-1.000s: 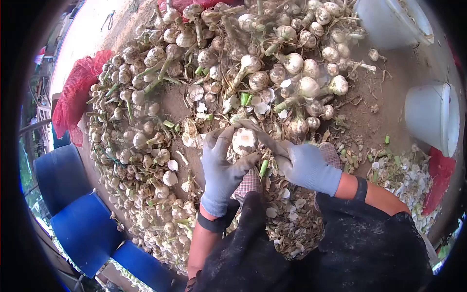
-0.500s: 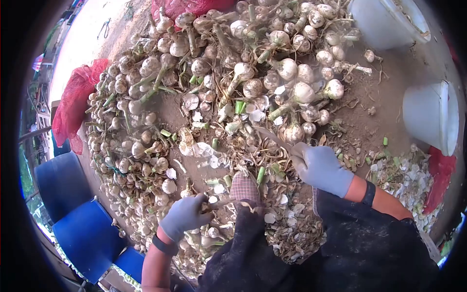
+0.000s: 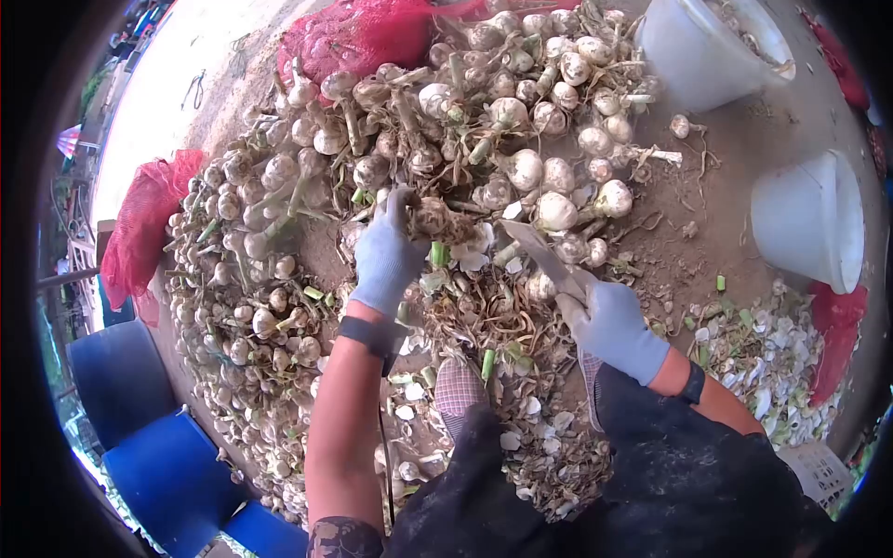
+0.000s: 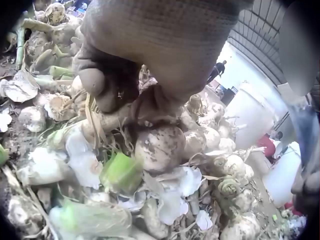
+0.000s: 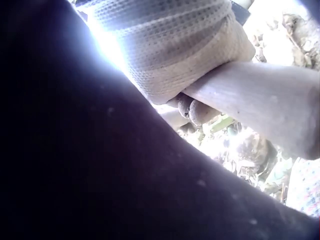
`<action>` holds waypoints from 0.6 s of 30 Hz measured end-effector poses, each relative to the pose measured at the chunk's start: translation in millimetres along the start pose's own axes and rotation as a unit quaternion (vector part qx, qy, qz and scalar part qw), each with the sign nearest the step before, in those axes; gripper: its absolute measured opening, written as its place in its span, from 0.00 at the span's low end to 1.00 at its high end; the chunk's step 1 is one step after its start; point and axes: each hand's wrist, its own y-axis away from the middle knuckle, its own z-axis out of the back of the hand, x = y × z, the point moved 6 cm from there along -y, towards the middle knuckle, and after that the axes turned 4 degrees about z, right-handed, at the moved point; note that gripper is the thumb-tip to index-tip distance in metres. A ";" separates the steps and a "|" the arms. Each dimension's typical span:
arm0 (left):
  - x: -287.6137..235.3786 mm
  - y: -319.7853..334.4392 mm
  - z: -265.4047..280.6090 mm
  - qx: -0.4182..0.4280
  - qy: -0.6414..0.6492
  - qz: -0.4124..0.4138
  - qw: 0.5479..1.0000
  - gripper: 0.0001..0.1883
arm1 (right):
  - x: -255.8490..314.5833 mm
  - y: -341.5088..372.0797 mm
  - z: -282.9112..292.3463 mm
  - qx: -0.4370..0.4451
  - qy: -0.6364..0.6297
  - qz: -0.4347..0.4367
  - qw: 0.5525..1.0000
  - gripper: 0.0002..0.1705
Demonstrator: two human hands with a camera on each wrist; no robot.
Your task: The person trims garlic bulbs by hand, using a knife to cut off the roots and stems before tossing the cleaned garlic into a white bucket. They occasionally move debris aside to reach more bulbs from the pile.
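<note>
In the head view my gloved left hand (image 3: pixel 386 260) reaches to the near side of the garlic heap and grips a soil-covered garlic bulb (image 3: pixel 439 221). Its fingers curl over the stem, seen close in the left wrist view, where the pale, dirt-specked bulb (image 4: pixel 160 148) sits just below them. My gloved right hand (image 3: pixel 609 325) holds a knife (image 3: pixel 532 244), its blade slanting up and left toward the heap. In the right wrist view the knife's pale handle (image 5: pixel 265 102) sticks out of the curled glove (image 5: pixel 175 50).
Unpeeled garlic (image 3: pixel 270 242) spreads over the ground at left and ahead. Red mesh sacks (image 3: pixel 358 42) lie at the back and left. White buckets (image 3: pixel 805 219) are at right, blue containers (image 3: pixel 172 474) at lower left. Peelings (image 3: pixel 549 456) lie around my shoe (image 3: pixel 460 391).
The trimmed bulb between my hands one second ago left them as my left hand swung down and left. That hand has since reached forward and grasped another bulb. My right hand keeps the knife.
</note>
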 end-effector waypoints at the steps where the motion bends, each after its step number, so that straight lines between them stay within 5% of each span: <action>1: 13.2 14.7 -10.2 -0.039 -0.058 -0.028 0.997 0.25 | 0.7 -2.3 0.4 -0.012 -0.044 -0.014 0.999 0.10; 5: -19.5 35.5 -11.6 -0.092 -0.101 -0.126 0.983 0.28 | 19.8 -10.5 -9.0 -0.010 -0.034 0.014 0.999 0.09; 7: -15.0 32.8 -9.8 0.049 0.060 0.056 0.995 0.27 | 26.2 -17.0 -7.6 -0.005 -0.004 0.027 1.000 0.08; 10: -49.7 78.6 23.5 -0.011 0.199 -0.103 0.974 0.32 | 30.1 -16.6 -7.1 -0.002 0.015 0.050 0.999 0.07; 11: -50.1 92.8 19.2 0.057 0.170 -0.050 0.983 0.30 | 30.6 -14.4 -12.8 0.004 0.011 0.043 0.999 0.07; 14: -34.5 117.1 3.3 0.126 0.321 0.046 0.938 0.28 | 52.6 -7.7 -31.6 0.048 0.035 0.147 0.987 0.08; 16: -29.9 139.5 -3.5 0.223 0.574 0.188 0.765 0.26 | 58.2 -4.8 -33.4 0.070 0.058 0.165 0.982 0.10; 18: -29.2 143.5 1.1 0.201 0.567 0.186 0.777 0.26 | 70.0 -2.1 -32.7 0.062 0.105 0.242 0.963 0.08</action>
